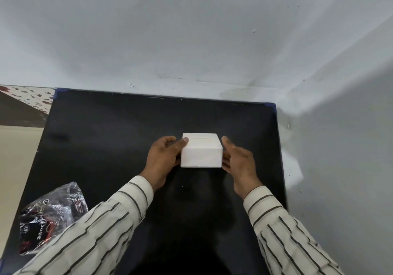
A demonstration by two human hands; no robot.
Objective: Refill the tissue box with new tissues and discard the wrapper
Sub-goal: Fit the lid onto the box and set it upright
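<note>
A black table (106,138) with blue corners stands pushed into the corner of a room, with its far edge against a pale grey wall (191,30) and its right edge beside another grey wall (350,147). The walls have little dark specks and scuffs on them. On the left there is a cream floor (14,158) and a white strip with red spots (27,96)

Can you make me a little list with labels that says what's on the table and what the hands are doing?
Table: black top, set against a pale wall
Box: white tissue box near the middle, slot on top, no tissue showing
Left hand: gripping the box's left side, thumb on top
Right hand: open, against the box's right side
Wrapper: crinkled clear plastic wrapper at the near left corner
Sleeves: striped
</note>
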